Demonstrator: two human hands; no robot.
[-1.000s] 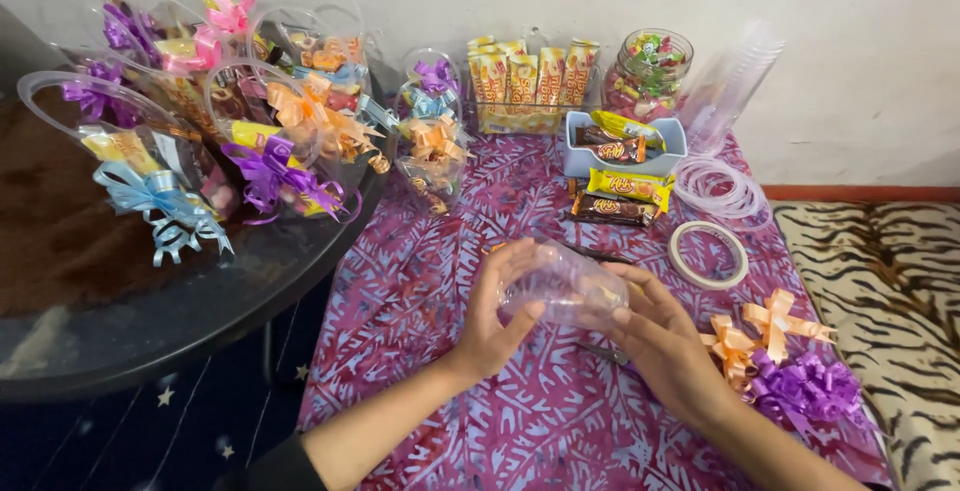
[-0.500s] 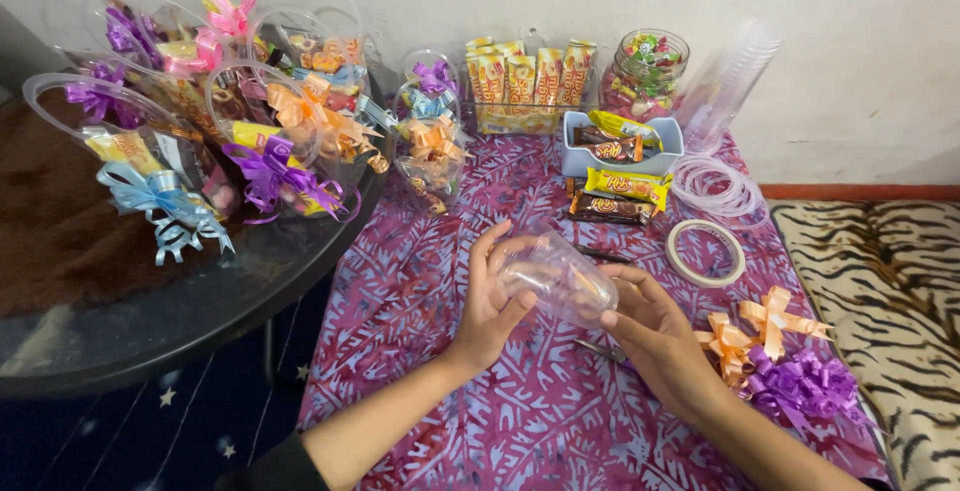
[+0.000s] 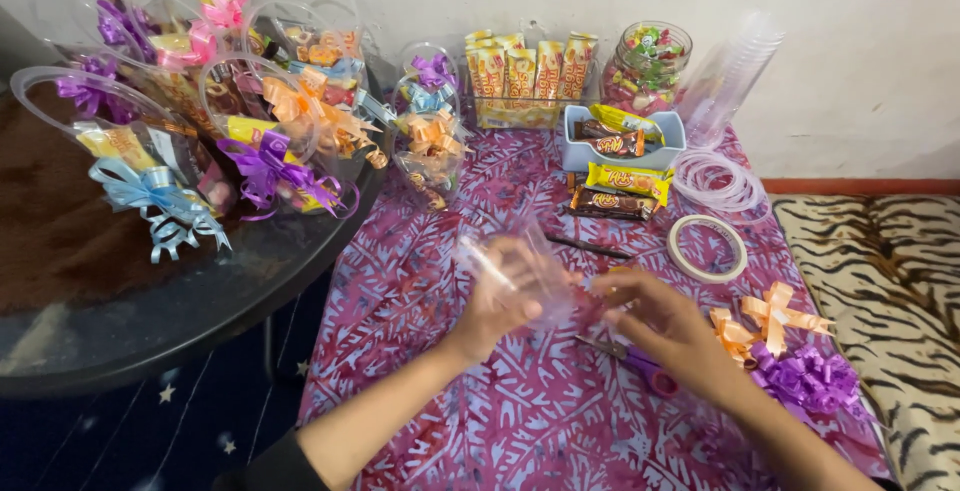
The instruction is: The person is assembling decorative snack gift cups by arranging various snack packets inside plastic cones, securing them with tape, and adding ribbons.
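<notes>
Hands mid-assembly: left hand (image 3: 492, 301) cradles clear plastic cup (image 3: 520, 269), grip curled round it; right hand (image 3: 660, 326) beside, fingers loosely spread, empty. Filling appears due.

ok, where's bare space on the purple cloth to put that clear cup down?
Free: the near cloth below the left hand, toward the round dark table, and the strip left of the clear cup. Crowded: the far edge with the blue snack tray and candy jar, and the right side with tape roll, scissors and ribbon bows.
</notes>
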